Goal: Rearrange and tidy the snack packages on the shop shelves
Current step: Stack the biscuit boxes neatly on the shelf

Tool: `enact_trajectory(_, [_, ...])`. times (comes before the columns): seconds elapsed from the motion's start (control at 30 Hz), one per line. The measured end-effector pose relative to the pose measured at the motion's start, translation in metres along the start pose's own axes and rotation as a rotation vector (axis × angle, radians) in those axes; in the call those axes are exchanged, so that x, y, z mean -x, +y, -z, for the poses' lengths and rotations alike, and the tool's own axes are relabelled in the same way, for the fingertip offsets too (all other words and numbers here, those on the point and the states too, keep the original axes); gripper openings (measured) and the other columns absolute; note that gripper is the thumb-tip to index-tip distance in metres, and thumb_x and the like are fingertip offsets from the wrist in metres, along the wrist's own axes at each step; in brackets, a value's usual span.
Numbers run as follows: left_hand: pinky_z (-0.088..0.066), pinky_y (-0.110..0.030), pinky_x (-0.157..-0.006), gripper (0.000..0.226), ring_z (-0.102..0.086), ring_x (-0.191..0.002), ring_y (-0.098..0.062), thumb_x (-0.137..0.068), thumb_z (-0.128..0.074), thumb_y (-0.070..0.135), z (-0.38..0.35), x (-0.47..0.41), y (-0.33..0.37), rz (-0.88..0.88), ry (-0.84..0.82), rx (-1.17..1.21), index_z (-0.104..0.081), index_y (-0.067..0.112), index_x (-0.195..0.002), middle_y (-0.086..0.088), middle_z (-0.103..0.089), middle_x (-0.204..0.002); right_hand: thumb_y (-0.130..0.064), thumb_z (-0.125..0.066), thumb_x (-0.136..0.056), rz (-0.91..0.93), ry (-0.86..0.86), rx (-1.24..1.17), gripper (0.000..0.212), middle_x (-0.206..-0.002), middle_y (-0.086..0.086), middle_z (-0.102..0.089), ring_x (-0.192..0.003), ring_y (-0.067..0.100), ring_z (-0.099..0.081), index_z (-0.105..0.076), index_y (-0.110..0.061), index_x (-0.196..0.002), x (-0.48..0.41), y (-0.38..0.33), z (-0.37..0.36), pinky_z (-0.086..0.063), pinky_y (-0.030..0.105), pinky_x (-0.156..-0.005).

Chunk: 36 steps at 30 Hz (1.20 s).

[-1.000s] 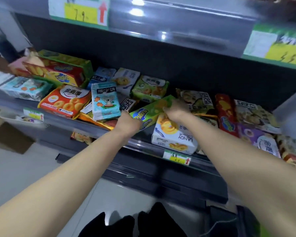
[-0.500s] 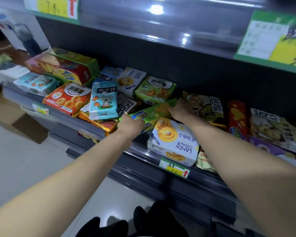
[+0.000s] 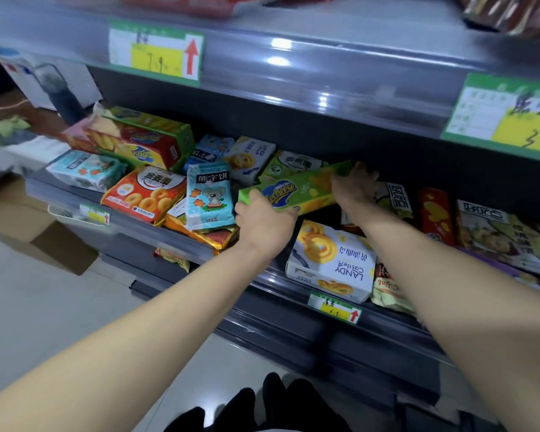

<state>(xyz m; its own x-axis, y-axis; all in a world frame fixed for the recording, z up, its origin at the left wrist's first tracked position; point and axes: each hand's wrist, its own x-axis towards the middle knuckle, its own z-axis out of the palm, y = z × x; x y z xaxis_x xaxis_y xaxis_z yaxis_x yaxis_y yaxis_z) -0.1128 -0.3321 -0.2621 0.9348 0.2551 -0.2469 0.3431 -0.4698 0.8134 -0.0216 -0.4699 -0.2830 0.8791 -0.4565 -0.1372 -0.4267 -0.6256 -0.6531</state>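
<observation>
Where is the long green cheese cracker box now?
In the head view, the long green cheese cracker box is at centre, held between the left hand and the right hand, above the white butter cookie box.

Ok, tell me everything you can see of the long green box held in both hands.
The green box is long and slim, apparently cardboard, with a blue logo and yellow snack pictures. It looks closed and intact. It is lifted above the shelf's packages, tilted up to the right. The left hand grips its near-left end, the right hand its far-right end.
</observation>
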Motion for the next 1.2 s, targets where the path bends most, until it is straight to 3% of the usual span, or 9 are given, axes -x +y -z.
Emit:
enact_trajectory(0.13, [-0.032,-0.039,-0.107,0.059,-0.035,-0.126,-0.037,-0.087,-0.059,0.021,0.028,-0.001,-0.004,-0.069,0.054,0.060,-0.029,0.006,-0.136,-0.019,-0.030,-0.136,-0.028,-0.049,-0.094,0.051,0.043,-0.009,0.062,-0.150,0.019,-0.021,-0.137,0.037,-0.023,-0.024,-0.009,-0.147,0.024,-0.017,0.003,-0.022,0.044,-0.111])
enact_trajectory(0.33, [-0.034,-0.045,-0.107,0.070,-0.036,-0.128,-0.037,-0.087,-0.059,0.021,0.092,-0.014,-0.029,-0.040,0.128,0.092,-0.020,0.010,-0.145,-0.017,-0.027,-0.141,-0.022,-0.044,-0.093,0.107,0.112,0.037,0.051,-0.143,0.019,-0.036,-0.133,0.033,-0.029,-0.035,-0.004,-0.140,0.072,-0.069,-0.023,-0.022,0.033,-0.107])
enact_trajectory(0.5, [-0.032,-0.047,-0.108,0.073,-0.032,-0.131,-0.040,-0.088,-0.058,0.020,0.158,-0.033,-0.061,-0.029,0.170,0.101,-0.017,0.008,-0.147,-0.021,-0.020,-0.147,-0.024,-0.049,-0.090,0.091,0.076,-0.049,0.055,-0.149,0.022,-0.025,-0.139,0.037,-0.020,-0.035,-0.005,-0.140,0.119,-0.117,-0.060,-0.018,0.036,-0.114])
enact_trajectory(0.63, [-0.033,-0.043,-0.107,0.066,-0.035,-0.128,-0.040,-0.086,-0.058,0.019,0.217,-0.051,-0.091,-0.001,0.228,0.066,-0.026,0.005,-0.142,-0.021,-0.029,-0.142,-0.032,-0.049,-0.093,0.100,0.046,-0.074,0.053,-0.144,0.023,-0.033,-0.134,0.039,-0.027,-0.043,-0.001,-0.134,0.155,-0.159,-0.100,-0.028,0.036,-0.108])
enact_trajectory(0.83, [-0.032,-0.044,-0.107,0.062,-0.036,-0.127,-0.040,-0.084,-0.056,0.016,0.297,-0.085,-0.130,0.023,0.264,0.069,-0.030,0.003,-0.139,-0.022,-0.032,-0.139,-0.027,-0.045,-0.097,0.154,-0.008,-0.107,0.054,-0.145,0.017,-0.024,-0.138,0.034,-0.020,-0.028,-0.006,-0.143,0.196,-0.219,-0.152,-0.028,0.039,-0.109])
enact_trajectory(1.07, [-0.035,-0.043,-0.105,0.059,-0.040,-0.124,-0.038,-0.083,-0.057,0.015,0.339,-0.123,-0.147,0.048,0.303,0.080,-0.033,0.003,-0.136,-0.020,-0.035,-0.137,-0.024,-0.046,-0.095,0.143,-0.050,-0.104,0.052,-0.142,0.018,-0.027,-0.135,0.033,-0.026,-0.030,-0.006,-0.142,0.204,-0.260,-0.185,-0.032,0.039,-0.106])
enact_trajectory(1.2, [-0.037,-0.046,-0.104,0.059,-0.041,-0.124,-0.037,-0.083,-0.060,0.017,0.344,-0.144,-0.147,0.038,0.329,0.087,-0.035,0.003,-0.134,-0.019,-0.039,-0.135,-0.023,-0.046,-0.095,0.145,-0.073,-0.101,0.043,-0.141,0.020,-0.031,-0.133,0.034,-0.028,-0.041,-0.004,-0.132,0.191,-0.273,-0.196,-0.033,0.038,-0.104])
